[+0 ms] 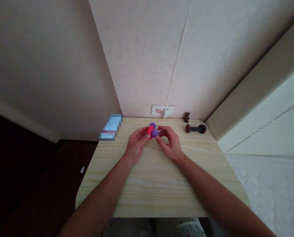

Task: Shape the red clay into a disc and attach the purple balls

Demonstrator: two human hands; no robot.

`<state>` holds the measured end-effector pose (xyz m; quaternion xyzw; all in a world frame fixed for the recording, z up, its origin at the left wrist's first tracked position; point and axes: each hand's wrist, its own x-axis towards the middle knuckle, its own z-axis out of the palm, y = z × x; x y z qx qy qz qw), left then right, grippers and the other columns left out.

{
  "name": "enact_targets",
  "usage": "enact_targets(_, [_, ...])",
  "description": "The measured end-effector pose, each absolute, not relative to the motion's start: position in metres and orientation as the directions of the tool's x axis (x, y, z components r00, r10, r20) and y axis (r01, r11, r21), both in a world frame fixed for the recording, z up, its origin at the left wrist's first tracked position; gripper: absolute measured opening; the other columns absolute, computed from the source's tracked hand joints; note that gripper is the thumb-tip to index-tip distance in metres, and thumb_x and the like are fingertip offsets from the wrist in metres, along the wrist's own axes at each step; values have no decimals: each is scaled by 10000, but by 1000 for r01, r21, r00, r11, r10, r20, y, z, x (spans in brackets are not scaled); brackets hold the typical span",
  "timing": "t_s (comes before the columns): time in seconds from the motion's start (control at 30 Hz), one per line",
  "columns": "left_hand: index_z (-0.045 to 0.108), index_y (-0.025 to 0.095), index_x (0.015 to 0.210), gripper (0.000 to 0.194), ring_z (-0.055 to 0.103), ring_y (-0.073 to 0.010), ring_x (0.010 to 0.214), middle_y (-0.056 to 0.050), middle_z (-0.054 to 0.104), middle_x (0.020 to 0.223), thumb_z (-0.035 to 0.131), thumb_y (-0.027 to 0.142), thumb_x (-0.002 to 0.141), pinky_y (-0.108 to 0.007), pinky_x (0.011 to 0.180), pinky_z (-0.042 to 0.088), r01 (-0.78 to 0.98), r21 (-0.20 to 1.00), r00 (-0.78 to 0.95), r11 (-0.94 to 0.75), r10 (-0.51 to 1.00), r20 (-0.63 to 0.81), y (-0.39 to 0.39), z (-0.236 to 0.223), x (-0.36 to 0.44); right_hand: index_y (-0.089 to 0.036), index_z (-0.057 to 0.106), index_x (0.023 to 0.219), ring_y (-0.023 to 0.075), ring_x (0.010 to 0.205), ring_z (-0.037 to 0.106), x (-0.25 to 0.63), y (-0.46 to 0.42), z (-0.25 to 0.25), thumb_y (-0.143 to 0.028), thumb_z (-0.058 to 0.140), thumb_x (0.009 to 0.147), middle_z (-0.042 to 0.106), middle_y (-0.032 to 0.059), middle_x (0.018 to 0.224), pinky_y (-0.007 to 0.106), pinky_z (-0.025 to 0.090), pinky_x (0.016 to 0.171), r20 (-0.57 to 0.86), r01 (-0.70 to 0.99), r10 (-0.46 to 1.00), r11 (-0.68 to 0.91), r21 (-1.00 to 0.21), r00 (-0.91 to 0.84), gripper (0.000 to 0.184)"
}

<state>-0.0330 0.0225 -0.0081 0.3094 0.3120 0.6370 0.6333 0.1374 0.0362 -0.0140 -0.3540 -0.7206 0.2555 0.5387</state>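
Observation:
Over the far middle of the table, my left hand point(136, 144) grips a small red piece point(149, 130), its thumb on the near side. Two purple balls go with this piece: the nearer purple ball point(155, 133) sits at its right side, and the farther purple ball point(152, 125) shows at its top end. My right hand point(170, 144) comes in from the right, fingers curled, with thumb and fingertips closed at the edge of the nearer ball. How the balls join the red piece cannot be made out.
On the light wooden table point(147, 187), a dark dumbbell-shaped object point(195, 128) lies at the back right, with a small dark brown figure point(186, 117) behind it. A pixelated bluish rectangle point(111, 127) covers the back left corner. A wall socket point(162, 110) with a plug adjoins the back edge.

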Motion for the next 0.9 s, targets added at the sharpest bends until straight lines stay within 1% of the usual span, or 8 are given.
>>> enact_targets(0.13, [750, 168, 1029, 365, 711, -185, 1007, -82, 765, 1131, 886, 268, 706, -334, 943, 533, -626, 779, -20, 30, 998, -54, 24, -9, -35, -230, 591, 1276, 205, 897, 666, 139, 37, -15, -384, 649, 945, 671, 111, 1154, 386, 598, 809, 531, 191, 835, 550, -813, -141, 370])
enact_targets(0.27, [743, 152, 986, 332, 709, -200, 971, -86, 765, 1061, 866, 330, 734, -354, 896, 554, -603, 795, 48, 64, 998, -44, 23, -9, -34, -241, 552, 1374, 199, 886, 688, 137, 37, -15, -421, 667, 933, 670, 118, 1260, 376, 604, 797, 408, 92, 884, 437, -895, -228, 490])
enact_targets(0.33, [737, 160, 992, 333, 707, -204, 965, -83, 761, 1058, 858, 342, 741, -348, 873, 557, -591, 805, 64, 61, 998, -29, 22, -9, -34, -239, 562, 1358, 202, 887, 691, 136, 36, -16, -434, 682, 919, 691, 108, 1224, 375, 603, 803, 383, 69, 887, 413, -908, -258, 495])
enact_targets(0.43, [710, 193, 1080, 356, 711, -194, 932, -75, 753, 1090, 819, 362, 787, -350, 859, 563, -613, 782, 83, 111, 994, -76, 20, -8, -32, -231, 568, 1249, 196, 835, 669, 133, 37, -19, -424, 785, 828, 694, 79, 1092, 356, 596, 746, 442, 103, 879, 463, -880, -178, 511])
enact_targets(0.53, [699, 168, 1103, 392, 725, -228, 922, -107, 757, 1022, 731, 469, 854, -399, 886, 571, -655, 690, 245, 308, 950, -192, 17, -6, -28, -235, 546, 1100, 187, 783, 624, 131, 39, -21, -376, 832, 770, 638, 43, 978, 353, 573, 716, 531, 234, 843, 536, -811, -89, 459])
enact_targets(0.63, [707, 126, 1087, 448, 723, -284, 1000, -155, 757, 1046, 630, 528, 904, -445, 935, 562, -664, 619, 373, 419, 904, -211, 17, -4, -27, -232, 557, 1027, 219, 846, 619, 129, 37, -17, -358, 812, 774, 622, 61, 983, 386, 561, 767, 600, 341, 765, 642, -686, -235, 381])
enact_targets(0.77, [697, 132, 1073, 313, 737, -277, 956, -130, 763, 1017, 636, 374, 884, -453, 925, 569, -707, 612, 255, 354, 935, -247, 21, -4, -34, -233, 610, 1108, 299, 1090, 614, 130, 34, -10, -365, 747, 822, 670, 112, 1102, 476, 517, 958, 613, 342, 667, 745, -573, -424, 343])
enact_targets(0.9, [653, 153, 1158, 372, 745, -233, 858, -93, 758, 974, 639, 221, 792, -453, 926, 568, -727, 631, 133, 272, 957, -259, 23, -4, -43, -227, 628, 1198, 284, 1104, 626, 136, 41, -13, -310, 596, 942, 674, 126, 1142, 481, 527, 976, 641, 400, 718, 690, -604, -270, 271])
